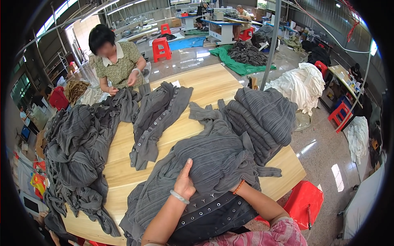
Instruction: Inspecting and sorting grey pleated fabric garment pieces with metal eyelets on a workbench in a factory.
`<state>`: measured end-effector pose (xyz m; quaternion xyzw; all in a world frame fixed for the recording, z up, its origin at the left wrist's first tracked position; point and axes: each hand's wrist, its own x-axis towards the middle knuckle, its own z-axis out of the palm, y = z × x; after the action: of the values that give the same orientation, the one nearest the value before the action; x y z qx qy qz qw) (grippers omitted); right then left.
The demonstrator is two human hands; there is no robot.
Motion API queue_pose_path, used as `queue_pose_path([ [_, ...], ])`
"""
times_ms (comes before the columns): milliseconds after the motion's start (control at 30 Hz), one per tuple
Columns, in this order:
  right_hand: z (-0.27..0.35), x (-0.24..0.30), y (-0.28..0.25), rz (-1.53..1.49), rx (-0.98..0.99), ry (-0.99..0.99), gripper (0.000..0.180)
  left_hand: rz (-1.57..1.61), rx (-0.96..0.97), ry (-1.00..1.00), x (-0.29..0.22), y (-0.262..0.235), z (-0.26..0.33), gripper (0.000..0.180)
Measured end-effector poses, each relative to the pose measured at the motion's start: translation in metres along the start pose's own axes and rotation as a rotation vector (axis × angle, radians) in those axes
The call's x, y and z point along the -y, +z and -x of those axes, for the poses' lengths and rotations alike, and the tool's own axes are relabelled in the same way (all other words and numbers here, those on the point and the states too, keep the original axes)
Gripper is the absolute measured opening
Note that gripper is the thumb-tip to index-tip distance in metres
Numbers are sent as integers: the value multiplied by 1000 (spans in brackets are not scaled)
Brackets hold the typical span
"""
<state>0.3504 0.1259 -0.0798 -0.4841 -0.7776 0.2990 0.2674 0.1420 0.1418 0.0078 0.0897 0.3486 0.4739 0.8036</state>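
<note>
A dark grey ribbed garment (pixel 209 158) lies bunched up in front of me. My left hand (pixel 185 184), with a pale bangle at the wrist, holds its left side; the thumb points up outside the cloth and the fingers go out of sight in the folds. From the lower right my right forearm (pixel 262 203) reaches under the same garment, a beaded bracelet (pixel 238 187) at its edge. Cloth hides that hand's fingers. Nearest my body, a darker band of fabric (pixel 213 217) carries a row of metal eyelets and snaps.
A wooden table (pixel 180 141) bears a garment with eyelets (pixel 160 119), a folded grey stack (pixel 262 123) and a large heap (pixel 78 151). Across it, a co-worker (pixel 119 65) handles grey cloth. A red stool (pixel 303 205) stands by my right; white cloth (pixel 299 86) is piled beyond.
</note>
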Motion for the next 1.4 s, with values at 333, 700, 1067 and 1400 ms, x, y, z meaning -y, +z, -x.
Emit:
queue_pose_path([
  [333, -14, 21, -5, -25, -74, -113, 52, -44, -40, -137, -20, -13, -29, 45],
  [700, -59, 18, -25, 73, -152, 22, 50, 35, 20, -27, -2, 6, 6, 27],
  [1067, -89, 13, -64, 244, -370, 262, 48, -10, 126, 52, -29, 36, 50, 39],
  [1400, -105, -4, -204, 342, -403, 400, 46, -177, 402, 108, -50, 163, 42, 38],
])
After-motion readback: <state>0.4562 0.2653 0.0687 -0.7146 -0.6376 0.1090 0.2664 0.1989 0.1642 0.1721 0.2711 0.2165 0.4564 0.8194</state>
